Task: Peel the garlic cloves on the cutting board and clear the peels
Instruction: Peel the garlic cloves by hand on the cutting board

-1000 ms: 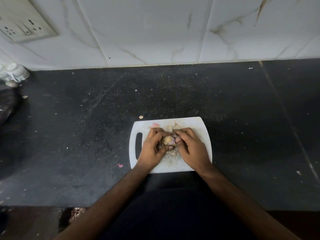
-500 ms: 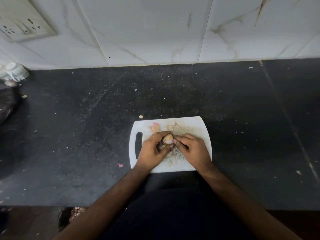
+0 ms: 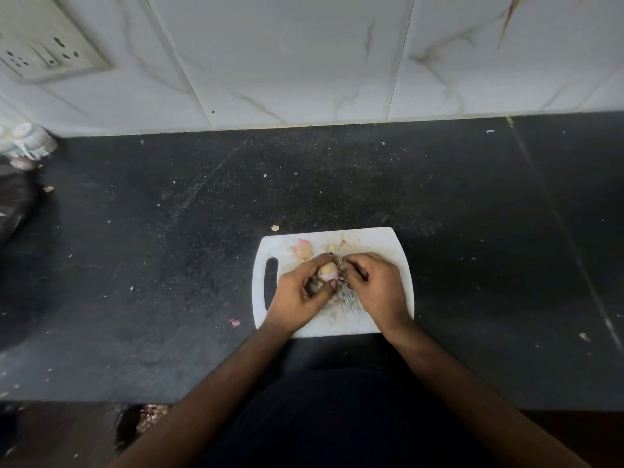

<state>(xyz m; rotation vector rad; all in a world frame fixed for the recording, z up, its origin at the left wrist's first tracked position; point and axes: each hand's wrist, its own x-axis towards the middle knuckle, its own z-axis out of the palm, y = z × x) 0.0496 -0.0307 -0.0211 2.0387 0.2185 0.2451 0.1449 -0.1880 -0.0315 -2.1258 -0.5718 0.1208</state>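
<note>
A dark counter [image 3: 169,265] under a marble-tiled wall [image 3: 304,62] carries a white cutting board [image 3: 391,241], the landmark for all that follows. Over the board's middle, the left hand [image 3: 297,295] has its fingers [image 3: 332,284] clamped on a garlic clove [image 3: 328,270], pale with a pink tinge of skin; the right hand [image 3: 378,288] pinches its fingertips together right against the clove, apparently on a bit of peel too small to make out.

The likely slip: a smooth clove could squirt from the pinch and roll off the board, or a torn peel could drift onto the counter, where scraps already lie, one just beyond the board's far edge [image 3: 275,228] and a pink one [image 3: 234,321] off its near-left corner. More loose peels [image 3: 303,248] sit on the board's far side, so clearing is not yet done.

A switch panel [image 3: 50,59] is fixed to the wall far to the board's left, and small white containers [image 3: 28,140] stand at the counter's far-left edge. Nothing blocks the hands themselves; only the litter complicates the sweep.
</note>
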